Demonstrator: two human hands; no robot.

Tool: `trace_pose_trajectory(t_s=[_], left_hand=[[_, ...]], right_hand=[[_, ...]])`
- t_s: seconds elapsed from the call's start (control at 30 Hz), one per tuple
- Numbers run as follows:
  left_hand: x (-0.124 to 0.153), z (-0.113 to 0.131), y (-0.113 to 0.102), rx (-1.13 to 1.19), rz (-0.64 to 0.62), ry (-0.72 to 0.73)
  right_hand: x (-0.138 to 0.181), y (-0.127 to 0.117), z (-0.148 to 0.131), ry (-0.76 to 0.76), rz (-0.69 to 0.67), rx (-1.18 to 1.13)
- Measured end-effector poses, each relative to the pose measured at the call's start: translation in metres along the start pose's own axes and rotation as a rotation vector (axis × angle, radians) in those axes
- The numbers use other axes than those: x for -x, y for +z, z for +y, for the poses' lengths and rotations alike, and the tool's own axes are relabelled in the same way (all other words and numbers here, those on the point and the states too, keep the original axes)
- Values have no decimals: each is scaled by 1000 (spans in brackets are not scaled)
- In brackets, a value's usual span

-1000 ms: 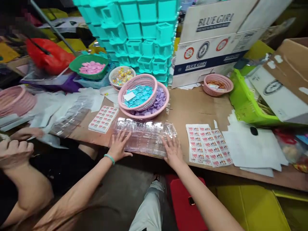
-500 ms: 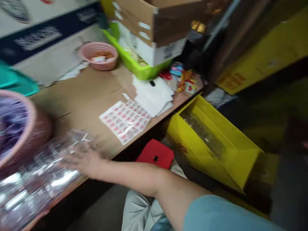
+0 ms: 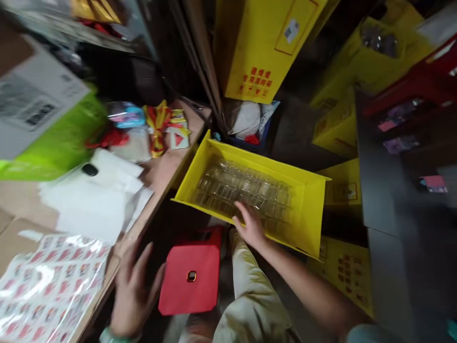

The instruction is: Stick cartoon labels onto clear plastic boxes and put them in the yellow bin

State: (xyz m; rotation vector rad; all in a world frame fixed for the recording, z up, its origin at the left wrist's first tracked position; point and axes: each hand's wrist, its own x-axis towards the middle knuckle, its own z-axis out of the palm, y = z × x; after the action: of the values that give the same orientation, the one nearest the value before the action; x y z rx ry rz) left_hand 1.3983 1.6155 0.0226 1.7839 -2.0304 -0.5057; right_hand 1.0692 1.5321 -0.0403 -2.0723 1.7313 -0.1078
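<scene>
My right hand (image 3: 251, 229) is at the near side of a yellow box (image 3: 307, 214), its fingers apart and reaching over the rim. Inside that box lie rows of clear plastic containers (image 3: 228, 183); I see none held in the hand. By the table edge, my left hand (image 3: 134, 286) is blurred, with its fingers spread and nothing visible in them. Just right of it is a red box-like item (image 3: 189, 290) with a small dark, gold-edged ornament on top, near my legs. Whether the left fingertips touch it I cannot tell.
On the table (image 3: 167, 164) lie a sticker sheet (image 3: 53, 286), white papers (image 3: 93, 195) and small colourful packets (image 3: 157, 128). A green basket (image 3: 71, 128) stands behind them. Yellow cartons (image 3: 257, 52) and a grey surface (image 3: 382, 190) flank the right side.
My view has swung right, and the clear containers on the table have left it. One hand was over them; now my right hand is at the yellow box and my left beside the table.
</scene>
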Motion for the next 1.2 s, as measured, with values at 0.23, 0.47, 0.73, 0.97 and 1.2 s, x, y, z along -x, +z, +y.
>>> trace_pose_trajectory(t_s=[0.23, 0.47, 0.73, 0.97, 1.2], left_hand=[[-239, 120, 293, -244, -829, 388], [-259, 171, 465, -291, -1087, 520], [-246, 174, 518, -314, -1275, 499], [-229, 180, 520, -291, -1283, 362], [-230, 188, 512, -216, -1263, 313]], right_hand=[[13, -1, 295, 663, -278, 335], [40, 73, 367, 742, -407, 428], [49, 89, 383, 704, -453, 363], [48, 105, 380, 775, -436, 235], [27, 109, 356, 875, -329, 235]])
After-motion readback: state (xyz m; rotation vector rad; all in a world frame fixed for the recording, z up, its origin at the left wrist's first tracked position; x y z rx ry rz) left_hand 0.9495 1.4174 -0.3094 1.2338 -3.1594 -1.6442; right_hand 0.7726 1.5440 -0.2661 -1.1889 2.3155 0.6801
